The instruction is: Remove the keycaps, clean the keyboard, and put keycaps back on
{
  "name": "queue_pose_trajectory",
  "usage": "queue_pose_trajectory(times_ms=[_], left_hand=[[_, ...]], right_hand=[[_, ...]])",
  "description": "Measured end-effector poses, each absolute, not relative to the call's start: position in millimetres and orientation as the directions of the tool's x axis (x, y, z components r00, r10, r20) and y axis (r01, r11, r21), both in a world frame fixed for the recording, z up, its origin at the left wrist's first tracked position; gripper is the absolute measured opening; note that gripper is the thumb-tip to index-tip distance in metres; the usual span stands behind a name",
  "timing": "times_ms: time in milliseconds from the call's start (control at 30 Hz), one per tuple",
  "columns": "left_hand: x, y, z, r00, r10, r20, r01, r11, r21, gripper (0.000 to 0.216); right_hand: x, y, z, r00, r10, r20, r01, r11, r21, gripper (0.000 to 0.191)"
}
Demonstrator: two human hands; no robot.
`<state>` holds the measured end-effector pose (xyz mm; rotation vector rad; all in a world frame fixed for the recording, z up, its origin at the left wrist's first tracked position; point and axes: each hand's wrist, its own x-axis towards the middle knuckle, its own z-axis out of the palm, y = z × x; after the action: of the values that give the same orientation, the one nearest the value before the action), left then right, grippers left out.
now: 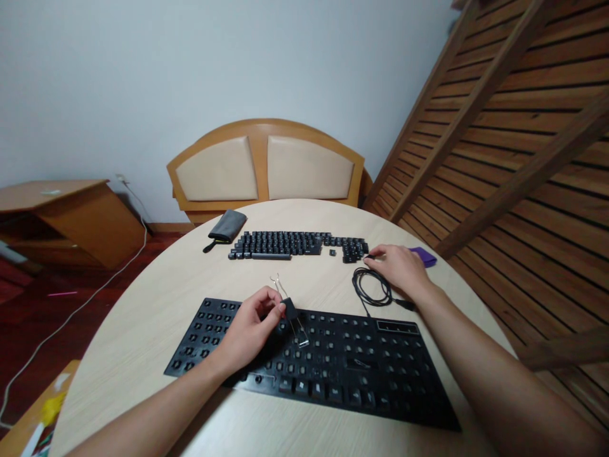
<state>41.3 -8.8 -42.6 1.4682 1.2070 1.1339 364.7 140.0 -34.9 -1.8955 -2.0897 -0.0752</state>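
Note:
My left hand [254, 327] grips a keycap puller [290, 309] by its black middle, with wire loops sticking out at both ends. It is over a black keyboard [333, 355] whose switches are mostly bare; several keycaps [311, 388] remain along its near edge. My right hand [397, 263] reaches to the far right, its fingers pinched on a small dark keycap [370, 256], partly hidden. That is beside the loose keycaps [280, 243], laid out in rows across the far part of the table. A single keycap [332, 252] lies apart in a gap.
A coiled black cable [366, 289] lies between the keyboard and my right hand. Behind that hand is a purple cloth [424, 256]. A grey pouch [227, 226] rests at the far left of the round table [143, 330]. A wooden headboard [264, 165] stands beyond.

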Motion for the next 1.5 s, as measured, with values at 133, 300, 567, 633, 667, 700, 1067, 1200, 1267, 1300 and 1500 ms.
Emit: queue_pose_trajectory(times_ms=[133,300,567,633,667,700,1067,1200,1267,1300,1500], left_hand=[[41.4,-8.6,-43.0,0.103,0.989,0.105,0.168,-0.122,0.978,0.026],[42.5,-9.3,-40.4,0.105,0.989,0.101,0.166,-0.117,0.979,0.027],[42.9,-9.3,-38.7,0.097,0.99,0.103,0.179,-0.119,0.977,0.029],[42.6,-9.4,-38.6,0.097,0.99,0.1,0.182,-0.116,0.976,0.029],[42.6,-9.3,-38.4,0.098,0.99,0.099,0.181,-0.116,0.977,0.029],[42.6,-9.2,-38.3,0.101,0.99,0.098,0.18,-0.115,0.977,0.028],[43.6,-8.8,-37.5,0.113,0.989,0.095,0.163,-0.113,0.98,0.027],[43.6,-9.2,-36.2,0.111,0.989,0.093,0.175,-0.111,0.978,0.028],[43.4,-9.3,-36.2,0.112,0.989,0.095,0.177,-0.114,0.978,0.027],[43.2,-9.2,-36.4,0.112,0.989,0.097,0.178,-0.115,0.977,0.027],[42.1,-8.7,-38.3,0.109,0.989,0.105,0.186,-0.124,0.975,0.027]], right_hand=[[367.4,140.3,-34.0,-0.079,0.967,0.243,0.978,0.122,-0.169,0.024],[369.7,141.7,-35.8,-0.098,0.968,0.231,0.978,0.136,-0.158,0.023],[370.7,144.1,-38.2,-0.122,0.95,0.286,0.976,0.168,-0.142,0.024],[368.5,144.0,-38.1,-0.161,0.933,0.323,0.968,0.213,-0.135,0.025],[367.1,144.0,-38.3,-0.192,0.921,0.34,0.96,0.248,-0.13,0.025],[365.5,144.1,-38.8,-0.227,0.907,0.356,0.95,0.286,-0.124,0.025],[362.6,150.4,-55.3,-0.35,0.833,0.428,0.906,0.418,-0.072,0.022],[363.9,152.0,-55.7,-0.354,0.833,0.426,0.905,0.42,-0.068,0.018],[364.6,152.1,-55.1,-0.358,0.833,0.422,0.904,0.423,-0.069,0.017],[365.1,152.0,-54.7,-0.36,0.833,0.42,0.902,0.425,-0.07,0.017],[367.2,147.9,-49.4,-0.366,0.839,0.402,0.899,0.43,-0.079,0.015]])
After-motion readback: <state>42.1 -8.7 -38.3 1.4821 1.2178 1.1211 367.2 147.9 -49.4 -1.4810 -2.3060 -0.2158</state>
